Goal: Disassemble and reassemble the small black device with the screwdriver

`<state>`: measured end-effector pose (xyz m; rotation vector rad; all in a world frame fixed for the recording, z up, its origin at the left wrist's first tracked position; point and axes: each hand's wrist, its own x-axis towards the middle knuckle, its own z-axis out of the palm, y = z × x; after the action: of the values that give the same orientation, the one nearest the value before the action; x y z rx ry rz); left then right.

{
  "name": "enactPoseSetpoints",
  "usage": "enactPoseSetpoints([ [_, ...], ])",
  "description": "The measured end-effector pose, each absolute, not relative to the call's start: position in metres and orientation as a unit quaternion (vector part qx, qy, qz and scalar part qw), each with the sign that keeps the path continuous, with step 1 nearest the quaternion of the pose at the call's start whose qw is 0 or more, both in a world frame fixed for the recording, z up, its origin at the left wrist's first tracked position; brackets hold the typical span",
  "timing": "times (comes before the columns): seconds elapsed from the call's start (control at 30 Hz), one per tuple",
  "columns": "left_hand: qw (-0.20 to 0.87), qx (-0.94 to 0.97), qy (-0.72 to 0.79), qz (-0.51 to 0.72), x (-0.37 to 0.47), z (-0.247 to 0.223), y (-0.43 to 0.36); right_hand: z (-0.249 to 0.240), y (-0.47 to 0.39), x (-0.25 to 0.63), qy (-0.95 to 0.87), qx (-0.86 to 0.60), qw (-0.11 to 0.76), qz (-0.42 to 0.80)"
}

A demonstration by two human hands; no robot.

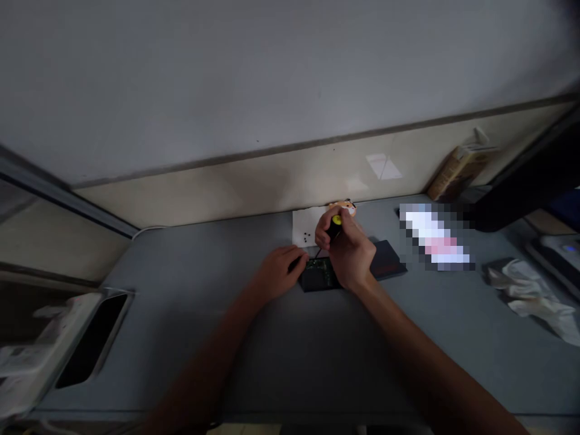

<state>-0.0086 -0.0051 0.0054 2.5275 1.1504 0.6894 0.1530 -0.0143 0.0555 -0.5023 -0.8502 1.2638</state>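
Observation:
A black device with a green circuit board (321,275) lies on the grey table. My right hand (348,244) is wrapped round a black and yellow screwdriver (336,225), whose thin shaft points down at the board's upper edge. At the device's left edge, my left hand (281,272) has its fingers curled against the corner, closed on it. Behind the device is a white sheet (301,221) with several small dark screws (307,237) on it. A flat dark cover (387,261) lies just right of the device, partly behind my right hand.
An orange and white animal-shaped item (348,206) sits behind my right hand. Further right are a blurred-out bright screen (437,238), crumpled white cloth or paper (534,296) and a box (460,172) by the wall. A dark-screened phone or tablet (93,341) lies at the left.

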Motion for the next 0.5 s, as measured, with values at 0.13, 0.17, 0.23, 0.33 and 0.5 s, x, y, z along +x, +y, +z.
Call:
enactPoseSetpoints([
  [0.13, 0.145, 0.87, 0.405, 0.24, -0.0082, 0.0059, -0.0051, 0.0563, -0.0158, 0.1538, -0.379, -0.229, 0.698, 0.563],
  [0.17, 0.145, 0.87, 0.407, 0.237, -0.0082, 0.0056, -0.005, 0.0561, -0.0162, 0.1538, -0.383, -0.227, 0.694, 0.566],
  [0.23, 0.143, 0.871, 0.407, 0.235, -0.0083, 0.0048, -0.0046, 0.0553, -0.0166, 0.1537, -0.396, -0.222, 0.685, 0.57],
  [0.33, 0.141, 0.872, 0.404, 0.239, -0.0088, 0.0038, -0.0044, 0.0543, -0.016, 0.1543, -0.406, -0.228, 0.679, 0.568],
  [0.5, 0.136, 0.874, 0.402, 0.236, -0.0093, 0.0037, -0.004, 0.0532, -0.0151, 0.1531, -0.391, -0.227, 0.69, 0.565],
])
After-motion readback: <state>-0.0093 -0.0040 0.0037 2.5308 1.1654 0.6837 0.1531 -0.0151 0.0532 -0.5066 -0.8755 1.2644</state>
